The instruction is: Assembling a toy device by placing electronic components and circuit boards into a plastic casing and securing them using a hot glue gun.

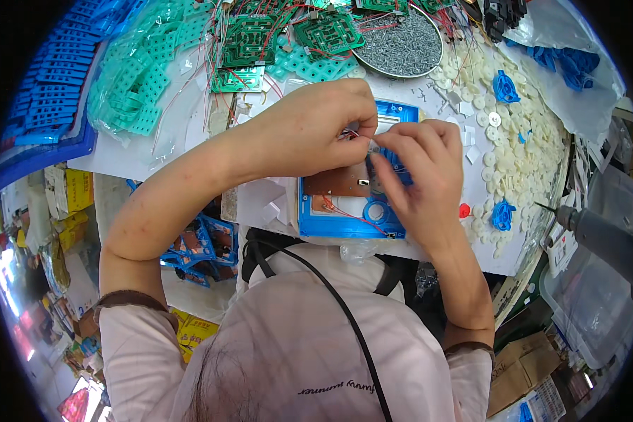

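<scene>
A blue plastic housing (316,226) lies in front of me, partly covered by my hands. Over its left part sits a brown circuit board (334,184), and thin red wires (355,216) run across the lower part. My left hand (330,130) is closed above the board, with thin wires (349,133) showing at its curled fingers. Opposite it, my right hand (425,165) pinches with thumb and forefinger close to the left fingertips, over the housing's right side. What its fingertips hold is too small to make out.
Green circuit boards (250,42) with red wires lie at the back, beside a round tray of screws (401,46). Many cream plastic discs (527,148) cover the right side. Blue parts (56,77) are piled far left, near teal foam sheets (137,95). A power screwdriver (591,232) juts in at right.
</scene>
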Demonstrator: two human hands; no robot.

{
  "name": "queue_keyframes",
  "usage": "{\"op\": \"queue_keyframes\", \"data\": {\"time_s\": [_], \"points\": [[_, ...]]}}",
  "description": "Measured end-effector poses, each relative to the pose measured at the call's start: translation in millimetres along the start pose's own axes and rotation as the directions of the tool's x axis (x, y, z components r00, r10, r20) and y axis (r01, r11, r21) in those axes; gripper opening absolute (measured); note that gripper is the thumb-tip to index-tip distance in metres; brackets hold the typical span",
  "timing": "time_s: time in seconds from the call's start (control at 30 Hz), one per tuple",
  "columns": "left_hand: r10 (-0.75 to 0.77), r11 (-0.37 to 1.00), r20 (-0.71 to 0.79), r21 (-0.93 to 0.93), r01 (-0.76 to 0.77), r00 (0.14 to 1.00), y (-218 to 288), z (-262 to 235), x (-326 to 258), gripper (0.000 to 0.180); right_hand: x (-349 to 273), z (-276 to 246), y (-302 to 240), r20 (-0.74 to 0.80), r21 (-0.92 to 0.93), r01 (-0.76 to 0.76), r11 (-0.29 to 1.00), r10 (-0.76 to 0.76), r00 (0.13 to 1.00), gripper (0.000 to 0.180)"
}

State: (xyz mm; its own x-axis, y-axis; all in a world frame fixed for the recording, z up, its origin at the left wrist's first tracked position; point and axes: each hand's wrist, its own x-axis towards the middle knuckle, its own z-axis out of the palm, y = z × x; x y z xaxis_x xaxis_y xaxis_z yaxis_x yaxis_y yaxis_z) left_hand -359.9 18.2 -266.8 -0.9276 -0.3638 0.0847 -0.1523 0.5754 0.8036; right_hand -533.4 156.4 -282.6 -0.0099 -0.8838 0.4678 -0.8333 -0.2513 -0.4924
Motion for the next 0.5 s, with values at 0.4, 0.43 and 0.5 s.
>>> {"op": "queue_keyframes", "data": {"time_s": [0.4,0.43,0.5], "points": [[0.093,0.860,0.358,0.441,-0.256,0.929,13,-7,43,0.010,-14,-43,14,0.025,-0.061,-0.089,0.994,0.090,0.996,0.033],[0.076,0.853,0.378,0.455,-0.256,0.923,13,-7,44,0.012,-15,-43,13,0.029,-0.052,-0.096,0.994,0.098,0.995,0.033],[0.113,0.821,0.391,0.481,-0.307,0.914,13,-5,45,0.013,-16,-44,11,0.036,-0.034,-0.111,0.993,0.113,0.993,0.033]]}}
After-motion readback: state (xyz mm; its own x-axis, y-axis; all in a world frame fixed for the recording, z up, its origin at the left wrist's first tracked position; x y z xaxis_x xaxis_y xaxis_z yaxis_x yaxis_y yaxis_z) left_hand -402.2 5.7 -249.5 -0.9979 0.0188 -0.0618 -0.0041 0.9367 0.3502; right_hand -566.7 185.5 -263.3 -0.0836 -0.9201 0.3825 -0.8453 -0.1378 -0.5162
